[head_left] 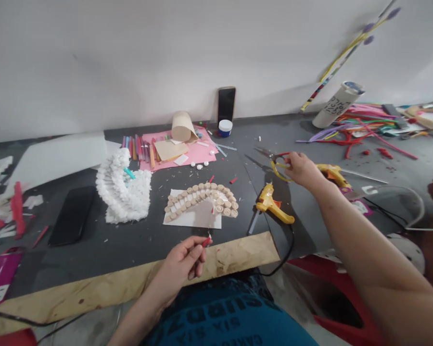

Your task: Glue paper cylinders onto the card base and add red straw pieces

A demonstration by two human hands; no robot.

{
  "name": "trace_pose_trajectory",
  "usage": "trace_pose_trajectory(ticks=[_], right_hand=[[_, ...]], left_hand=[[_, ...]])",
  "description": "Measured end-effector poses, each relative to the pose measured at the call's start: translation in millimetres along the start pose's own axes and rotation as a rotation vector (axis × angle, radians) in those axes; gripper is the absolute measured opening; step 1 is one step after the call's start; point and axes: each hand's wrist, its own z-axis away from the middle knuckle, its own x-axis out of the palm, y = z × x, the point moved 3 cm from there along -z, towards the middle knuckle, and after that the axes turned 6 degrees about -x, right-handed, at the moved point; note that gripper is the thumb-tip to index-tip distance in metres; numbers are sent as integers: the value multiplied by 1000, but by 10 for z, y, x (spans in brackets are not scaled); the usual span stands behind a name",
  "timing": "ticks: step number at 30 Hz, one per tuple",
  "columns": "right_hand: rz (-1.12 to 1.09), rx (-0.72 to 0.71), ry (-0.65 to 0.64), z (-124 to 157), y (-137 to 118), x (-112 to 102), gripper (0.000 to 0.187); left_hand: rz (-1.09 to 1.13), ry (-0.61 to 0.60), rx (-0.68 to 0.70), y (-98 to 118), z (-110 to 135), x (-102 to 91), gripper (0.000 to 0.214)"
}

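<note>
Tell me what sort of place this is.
This looks like a craft workspace, probably a hobby or art workbench. A yellow hot glue gun and scissors are on the grey table, with a heap of colourful pipe cleaners further back.

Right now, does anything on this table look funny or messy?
The white paper tube at the back right sits tilted, not straight up, beside the tangle of pipe cleaners. Little red bits are scattered on the dark table past the right hand, like leftover scraps.
</note>
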Motion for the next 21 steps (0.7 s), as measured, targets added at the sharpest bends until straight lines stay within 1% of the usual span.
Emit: trace_pose_trajectory(ticks=[3,4,5,6,7,8,9,10,11,12,13,15,18,21], right_hand=[[-78,35,109,-22,-144,-241,22],[-227,85,196,31,-210,-332,29],[-406,97,236,116,-302,-405,38],[-593,110,237,236,-410,-462,45],[-744,115,171,386,-540,-497,50],[-871,88,70,563,-693,-519,51],[-945,46,-41,761,-858,-531,46],[-995,-4,-181,969,-1032,-526,40],[-999,-51,-302,1173,-1202,-513,40],[-986,-80,-460,1369,-1369,-476,44],[-961,-96,-561,1534,-1518,-440,45],[-854,-92,-756,1773,-1771,-345,49],[-662,-168,-764,1866,-2025,-269,56],[-573,-237,-751,1845,-2157,-230,64]], left_hand=[[28,4,21,16,26,18,39],[42,5,37,27,37,20,39],[55,7,53,39,48,19,40],[65,8,68,51,60,16,41],[73,10,78,63,72,12,42],[78,9,82,75,84,7,43],[84,4,79,88,97,3,43],[95,-3,73,101,110,-1,42],[109,-12,63,114,123,-3,42],[124,-21,51,127,136,-6,40],[139,-26,42,140,149,-8,39],[152,-28,50,166,175,-15,35],[124,-9,118,203,214,-30,31],[81,8,158,222,249,-40,31]])
